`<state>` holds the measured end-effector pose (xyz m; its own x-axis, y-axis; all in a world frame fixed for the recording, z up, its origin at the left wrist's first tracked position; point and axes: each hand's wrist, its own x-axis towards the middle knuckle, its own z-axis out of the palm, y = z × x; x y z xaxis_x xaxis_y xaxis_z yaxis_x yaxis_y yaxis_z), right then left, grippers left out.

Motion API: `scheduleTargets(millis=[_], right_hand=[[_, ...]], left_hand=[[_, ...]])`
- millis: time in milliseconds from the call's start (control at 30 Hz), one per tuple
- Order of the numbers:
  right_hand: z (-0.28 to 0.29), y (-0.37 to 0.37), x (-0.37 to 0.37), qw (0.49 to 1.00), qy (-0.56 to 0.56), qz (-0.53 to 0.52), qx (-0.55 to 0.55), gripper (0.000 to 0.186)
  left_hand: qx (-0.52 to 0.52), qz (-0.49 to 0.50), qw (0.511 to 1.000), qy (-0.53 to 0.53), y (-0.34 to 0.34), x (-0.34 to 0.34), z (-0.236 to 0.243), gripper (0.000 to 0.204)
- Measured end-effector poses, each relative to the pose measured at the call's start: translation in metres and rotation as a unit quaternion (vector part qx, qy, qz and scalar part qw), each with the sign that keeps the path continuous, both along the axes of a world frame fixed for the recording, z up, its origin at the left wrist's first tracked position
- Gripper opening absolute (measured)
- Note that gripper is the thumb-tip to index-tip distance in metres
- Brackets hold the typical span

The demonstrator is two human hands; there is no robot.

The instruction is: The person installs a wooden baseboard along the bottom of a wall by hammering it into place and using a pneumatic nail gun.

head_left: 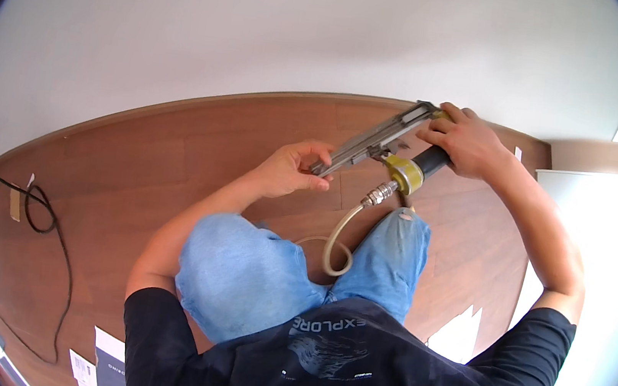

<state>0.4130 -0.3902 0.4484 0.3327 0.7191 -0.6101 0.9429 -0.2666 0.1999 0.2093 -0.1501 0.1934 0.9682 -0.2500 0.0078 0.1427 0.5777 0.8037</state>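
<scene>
Nail gun: here it is, the grey-and-olive nail gun point(381, 139), slanting across my view in front of the floor point(142, 172), its upper end by the edge along the pale wall point(268, 26); whether it touches that wall, I can't tell.
Right hand: my right hand point(466, 143) is closed over the upper end, fingers curled at the olive head, wrist beside the black handle point(431, 160).
Left hand: and my left hand point(290, 169) has thumb and fingers nearly together, pinching the lower tip of the long metal magazine point(357, 149).
Air line: a metal fitting point(380, 194) sits on the olive end cap point(406, 176), and the pale hose point(330, 250) loops down between the jeans point(244, 278).
Floor, left edge: a black cable point(69, 279) coils and trails there.
Floor, near edge: dark-and-white packaging point(110, 365) lies left, white scraps point(456, 336) lie right.
</scene>
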Motion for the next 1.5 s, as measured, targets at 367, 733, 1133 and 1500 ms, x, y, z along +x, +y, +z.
scheduleTargets(millis=[367,733,1133,1500], right_hand=[[0.043,0.063,-0.102,0.948,-0.229,0.219,-0.027,0.043],[-0.009,0.106,-0.127,0.945,-0.156,0.278,-0.067,0.044],[-0.092,0.070,-0.099,0.976,-0.083,0.199,-0.037,0.039],[-0.208,-0.034,-0.057,0.962,0.135,-0.067,0.228,0.070]], left_hand=[[-0.082,0.005,0.993,0.082,-0.022,0.061,0.009,0.067],[-0.268,0.057,0.960,0.059,-0.032,0.045,0.003,0.081],[-0.325,0.185,0.907,0.192,-0.030,0.011,-0.094,0.046],[0.702,0.309,0.499,0.404,0.193,-0.168,-0.151,0.037]])
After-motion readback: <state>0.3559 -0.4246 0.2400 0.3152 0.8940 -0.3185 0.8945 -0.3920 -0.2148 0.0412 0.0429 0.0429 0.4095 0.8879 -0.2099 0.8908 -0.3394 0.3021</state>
